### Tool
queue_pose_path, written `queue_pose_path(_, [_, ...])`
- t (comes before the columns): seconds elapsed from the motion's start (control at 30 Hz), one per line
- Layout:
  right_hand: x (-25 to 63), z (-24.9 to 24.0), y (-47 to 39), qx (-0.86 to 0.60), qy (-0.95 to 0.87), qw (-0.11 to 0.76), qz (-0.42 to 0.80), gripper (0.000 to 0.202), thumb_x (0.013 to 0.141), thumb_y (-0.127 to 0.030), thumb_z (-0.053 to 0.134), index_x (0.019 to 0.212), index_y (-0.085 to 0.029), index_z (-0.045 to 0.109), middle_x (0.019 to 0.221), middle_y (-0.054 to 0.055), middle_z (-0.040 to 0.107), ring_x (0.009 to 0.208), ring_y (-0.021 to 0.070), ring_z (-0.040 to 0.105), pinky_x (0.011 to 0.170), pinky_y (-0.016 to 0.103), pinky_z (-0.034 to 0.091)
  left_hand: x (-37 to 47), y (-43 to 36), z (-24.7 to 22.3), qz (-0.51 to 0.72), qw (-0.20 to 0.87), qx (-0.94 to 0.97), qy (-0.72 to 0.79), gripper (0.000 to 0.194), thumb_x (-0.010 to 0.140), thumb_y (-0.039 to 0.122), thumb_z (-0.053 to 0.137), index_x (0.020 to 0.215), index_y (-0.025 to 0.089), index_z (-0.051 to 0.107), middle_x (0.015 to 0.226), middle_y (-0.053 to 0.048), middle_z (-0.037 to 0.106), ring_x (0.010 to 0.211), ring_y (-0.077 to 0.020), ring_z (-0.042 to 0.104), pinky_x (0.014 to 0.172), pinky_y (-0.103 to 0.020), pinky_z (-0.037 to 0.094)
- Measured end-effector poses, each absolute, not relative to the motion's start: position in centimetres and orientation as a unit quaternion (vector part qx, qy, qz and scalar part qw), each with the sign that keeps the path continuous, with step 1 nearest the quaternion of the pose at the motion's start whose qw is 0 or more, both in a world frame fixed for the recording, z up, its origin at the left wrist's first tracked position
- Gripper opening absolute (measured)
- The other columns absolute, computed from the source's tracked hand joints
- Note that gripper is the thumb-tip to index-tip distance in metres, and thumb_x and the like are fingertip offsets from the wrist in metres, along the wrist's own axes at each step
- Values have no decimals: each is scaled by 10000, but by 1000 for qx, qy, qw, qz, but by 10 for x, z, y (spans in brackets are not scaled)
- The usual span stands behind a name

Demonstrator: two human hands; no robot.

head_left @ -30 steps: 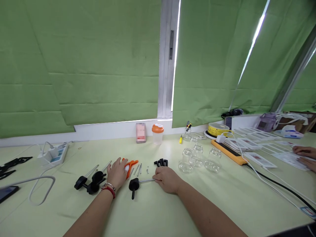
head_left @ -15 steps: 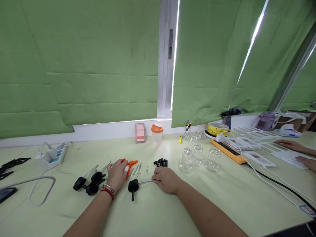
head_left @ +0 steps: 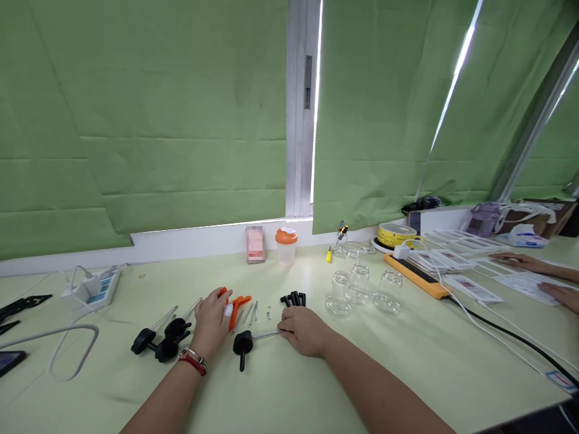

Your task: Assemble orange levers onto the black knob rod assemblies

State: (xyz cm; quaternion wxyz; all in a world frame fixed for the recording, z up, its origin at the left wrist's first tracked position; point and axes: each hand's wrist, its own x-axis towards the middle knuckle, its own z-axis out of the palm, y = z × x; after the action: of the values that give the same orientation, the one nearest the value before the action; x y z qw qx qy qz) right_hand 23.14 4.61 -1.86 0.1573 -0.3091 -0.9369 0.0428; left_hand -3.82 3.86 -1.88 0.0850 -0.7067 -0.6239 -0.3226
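Note:
My right hand (head_left: 305, 330) pinches the end of a metal rod (head_left: 266, 333) whose other end sits in a round black knob piece (head_left: 243, 342) with a short handle. My left hand (head_left: 211, 318) is beside an orange tool (head_left: 237, 308) with a white part at the fingers; its grip is partly hidden. Left of that hand lie several black knob pieces (head_left: 143, 340) with metal rods. Loose metal rods (head_left: 252, 313) and tiny bits (head_left: 268, 313) lie between my hands. Several black handles (head_left: 294, 298) rest just beyond my right hand.
Glass jars (head_left: 339, 295) stand upside down at the right, near an orange power strip (head_left: 418, 276) and cables. An orange-lidded cup (head_left: 286, 246) and a pink box (head_left: 256, 245) stand at the back. A person's hands (head_left: 558, 294) rest on papers at far right.
The view has shifted slightly. My left hand has shifted a little, and its fingers look slightly more lifted by the orange tool. My right hand keeps its pinch on the rod.

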Motion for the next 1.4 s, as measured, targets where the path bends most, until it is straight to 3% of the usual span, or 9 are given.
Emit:
queue_pose_path(0.1, [232, -20, 47, -314, -932, 173, 56, 217, 846, -239, 508, 928, -191, 703, 900, 58, 639, 850, 182, 586, 792, 290, 458, -30, 31, -13, -352, 75, -707, -609, 386, 884, 249, 354, 1200, 175, 563, 1287, -124, 499, 1207, -254, 480, 989, -421, 432])
queue_pose_path(0.3, [230, -17, 42, -332, -893, 258, 159, 300, 836, -309, 545, 1065, -161, 670, 935, 78, 638, 868, 186, 586, 776, 285, 471, -4, 14, -3, -435, -41, -721, -538, 361, 888, 222, 389, 1209, 209, 553, 1305, -105, 453, 1246, -250, 451, 1033, -436, 421])
queue_pose_path(0.5, [224, -14, 36, -348, -799, 340, 353, 478, 885, -437, 478, 1269, -161, 549, 968, 78, 650, 856, 181, 577, 819, 319, 461, 16, 2, -5, -453, -203, -742, -450, 404, 901, 193, 397, 1281, 297, 482, 1383, -63, 357, 1267, -235, 431, 1018, -418, 448])
queue_pose_path(0.63, [220, -17, 36, -328, -724, 365, 485, 572, 912, -507, 392, 1364, -159, 436, 980, 74, 641, 728, 143, 552, 775, 330, 461, 24, -3, -11, -447, -259, -754, -405, 400, 918, 233, 411, 1311, 299, 446, 1451, -63, 271, 1359, -245, 290, 1060, -429, 407])
queue_pose_path(0.77, [217, -20, 36, -293, -694, 372, 542, 630, 884, -479, 486, 1420, -185, 334, 864, 31, 616, 682, 119, 526, 763, 323, 443, 27, -4, -14, -433, -302, -754, -391, 418, 921, 254, 423, 1337, 296, 413, 1492, -66, 215, 1382, -262, 248, 1074, -464, 383])
queue_pose_path(0.93, [214, -18, 33, -246, -684, 358, 586, 572, 815, -398, 619, 1336, -226, 457, 797, 4, 580, 666, 105, 497, 676, 281, 436, 30, -7, -12, -434, -349, -741, -374, 437, 920, 295, 445, 1354, 281, 402, 1515, -65, 203, 1411, -279, 159, 1049, -457, 416])
queue_pose_path(1.07, [214, -15, 34, -248, -665, 374, 597, 449, 776, -385, 665, 1171, -187, 588, 731, -9, 566, 638, 97, 505, 657, 268, 432, 30, -9, -12, -422, -362, -744, -371, 442, 923, 297, 449, 1362, 281, 396, 1527, -63, 185, 1425, -275, 84, 1071, -463, 387])
queue_pose_path(1.4, [214, -15, 34, -249, -628, 382, 631, 417, 719, -373, 723, 1048, -150, 598, 711, -8, 597, 618, 92, 535, 653, 261, 432, 30, -10, -10, -410, -359, -763, -347, 455, 921, 277, 449, 1368, 310, 367, 1542, -55, 147, 1420, -290, 115, 1063, -472, 389])
